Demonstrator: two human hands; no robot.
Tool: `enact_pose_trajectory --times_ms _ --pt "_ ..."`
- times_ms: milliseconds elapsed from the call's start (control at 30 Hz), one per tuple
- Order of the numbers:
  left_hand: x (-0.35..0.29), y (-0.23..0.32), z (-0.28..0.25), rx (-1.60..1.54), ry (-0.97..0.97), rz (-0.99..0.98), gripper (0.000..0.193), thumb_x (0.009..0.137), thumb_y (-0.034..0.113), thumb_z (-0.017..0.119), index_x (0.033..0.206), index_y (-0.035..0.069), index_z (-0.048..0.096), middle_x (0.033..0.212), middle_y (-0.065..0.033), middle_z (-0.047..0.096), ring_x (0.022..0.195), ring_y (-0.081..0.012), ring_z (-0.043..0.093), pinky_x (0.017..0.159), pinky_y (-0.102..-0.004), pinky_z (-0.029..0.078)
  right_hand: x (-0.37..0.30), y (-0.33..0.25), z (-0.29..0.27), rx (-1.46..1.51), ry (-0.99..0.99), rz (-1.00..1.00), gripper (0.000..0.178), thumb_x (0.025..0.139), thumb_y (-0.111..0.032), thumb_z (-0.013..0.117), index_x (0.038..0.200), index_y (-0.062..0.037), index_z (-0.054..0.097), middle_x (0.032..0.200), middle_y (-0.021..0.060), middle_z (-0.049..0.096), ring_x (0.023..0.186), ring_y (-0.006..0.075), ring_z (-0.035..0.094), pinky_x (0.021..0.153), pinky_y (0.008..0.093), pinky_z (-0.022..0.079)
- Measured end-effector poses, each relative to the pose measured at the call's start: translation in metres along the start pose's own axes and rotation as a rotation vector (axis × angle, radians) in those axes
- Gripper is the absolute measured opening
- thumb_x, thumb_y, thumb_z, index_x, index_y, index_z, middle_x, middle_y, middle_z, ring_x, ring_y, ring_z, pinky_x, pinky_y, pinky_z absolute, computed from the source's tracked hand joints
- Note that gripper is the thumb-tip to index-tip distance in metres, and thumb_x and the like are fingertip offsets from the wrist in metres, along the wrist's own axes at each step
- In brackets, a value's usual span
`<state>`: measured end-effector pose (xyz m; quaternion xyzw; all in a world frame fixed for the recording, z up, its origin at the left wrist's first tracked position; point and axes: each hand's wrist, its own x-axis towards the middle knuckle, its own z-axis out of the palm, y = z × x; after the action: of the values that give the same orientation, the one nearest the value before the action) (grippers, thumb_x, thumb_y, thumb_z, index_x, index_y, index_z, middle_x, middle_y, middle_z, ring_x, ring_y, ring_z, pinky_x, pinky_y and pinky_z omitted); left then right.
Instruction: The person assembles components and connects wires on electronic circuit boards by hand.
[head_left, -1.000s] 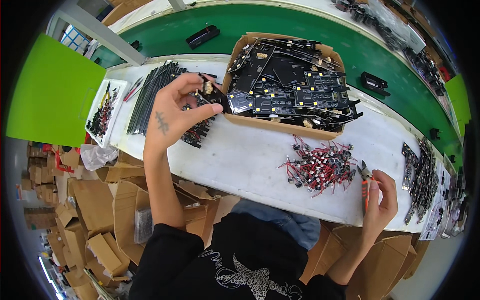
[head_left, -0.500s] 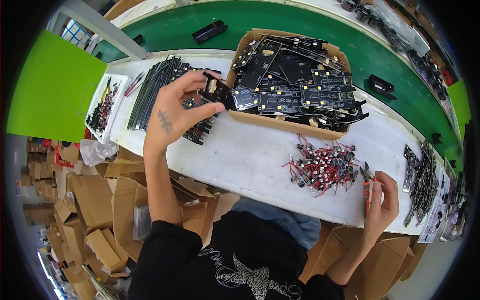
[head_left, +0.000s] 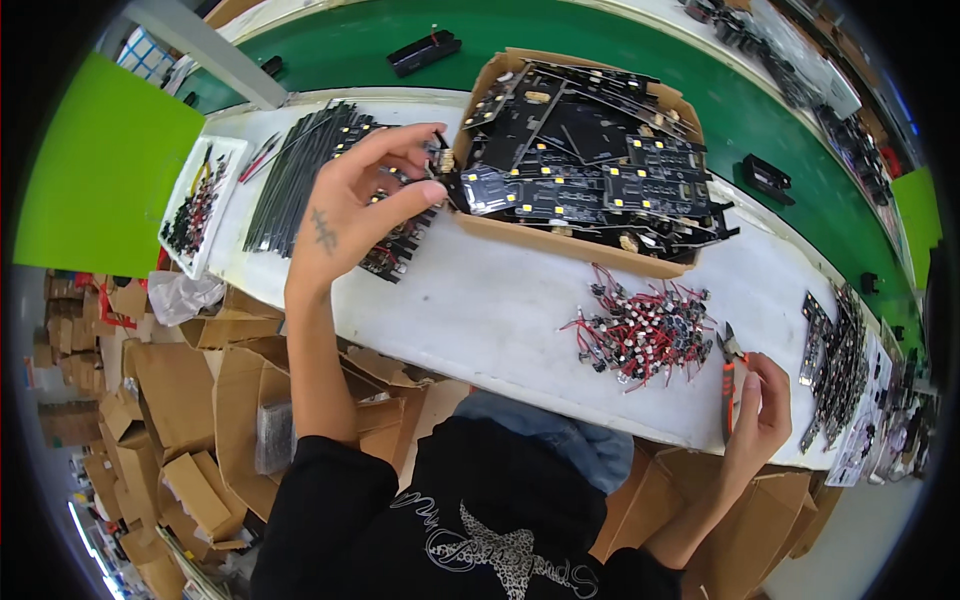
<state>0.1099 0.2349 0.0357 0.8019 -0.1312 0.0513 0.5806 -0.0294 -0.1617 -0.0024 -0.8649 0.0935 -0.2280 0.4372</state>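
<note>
My left hand [head_left: 345, 205] is closed, pinching a small black circuit board [head_left: 447, 163] by its edges between thumb and fingers. That board is tilted at the left rim of a cardboard box [head_left: 575, 245] heaped with black circuit boards [head_left: 560, 190] bearing small yellow squares. On the right, my right hand [head_left: 765, 410] has its fingers curled around a handle of orange-handled cutting pliers [head_left: 729, 385], jaws pointing away from me. Just left of the pliers lies a pile of small parts with red and black wires [head_left: 645, 330]. More circuit boards [head_left: 400, 245] lie partly hidden behind my left hand.
Long black strips [head_left: 290, 190] and a white tray [head_left: 240, 165] of wired parts lie at the left. Strip-like boards [head_left: 840, 365] are stacked at the right. Beyond the white table [head_left: 460, 300] runs a green surface [head_left: 560, 50] with black housings [head_left: 425, 52]. Cardboard boxes [head_left: 170, 400] crowd the lower left.
My left hand has turned the circuit board more edge-on and raised it slightly beside the box. The right hand stays at the pliers. The whole view has shifted slightly.
</note>
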Motion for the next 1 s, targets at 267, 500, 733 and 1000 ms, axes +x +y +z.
enact_pose_trajectory --times_ms 267,500,733,1000 --pt "-0.009 -0.026 -0.005 0.07 0.047 -0.058 0.048 0.084 0.003 0.068 0.13 0.002 0.055 0.103 -0.0002 0.055 0.096 -0.0096 0.051 0.085 -0.0218 0.041 0.018 0.025 -0.039 -0.183 0.155 -0.03 0.018 0.084 0.0 0.063 0.102 0.0017 0.066 0.099 0.0105 0.068 0.092 0.0185 0.062 0.078 0.0286 0.048" --pt "-0.019 -0.039 0.001 0.129 0.381 0.315 0.049 0.089 0.004 0.059 0.136 -0.002 0.045 0.09 -0.0029 0.053 0.083 -0.0115 0.05 0.074 -0.022 0.041 0.041 0.072 -0.119 -0.693 0.312 -0.006 0.031 0.084 -0.02 0.069 0.108 -0.0018 0.065 0.111 0.0156 0.063 0.106 0.035 0.055 0.092 0.0427 0.043" --pt "-0.064 -0.014 0.095 0.024 0.33 0.527 0.038 0.092 0.02 0.061 0.12 -0.005 0.052 0.075 -0.0051 0.05 0.065 -0.0134 0.043 0.06 -0.0252 0.037 0.086 0.131 -0.141 -0.88 0.286 0.016 0.08 0.077 -0.056 0.069 0.13 -0.0009 0.051 0.129 0.0274 0.051 0.118 0.0425 0.051 0.097 0.0465 0.043" --pt "-0.113 0.017 0.181 -0.306 -0.116 0.415 0.039 0.071 0.016 0.08 0.101 0.0 0.062 0.064 -0.0048 0.055 0.055 -0.0171 0.049 0.055 -0.0283 0.038 0.157 0.136 -0.134 -0.982 0.056 0.26 0.106 0.064 -0.077 0.065 0.137 -0.0032 0.044 0.128 0.0276 0.051 0.113 0.043 0.056 0.094 0.0487 0.047"
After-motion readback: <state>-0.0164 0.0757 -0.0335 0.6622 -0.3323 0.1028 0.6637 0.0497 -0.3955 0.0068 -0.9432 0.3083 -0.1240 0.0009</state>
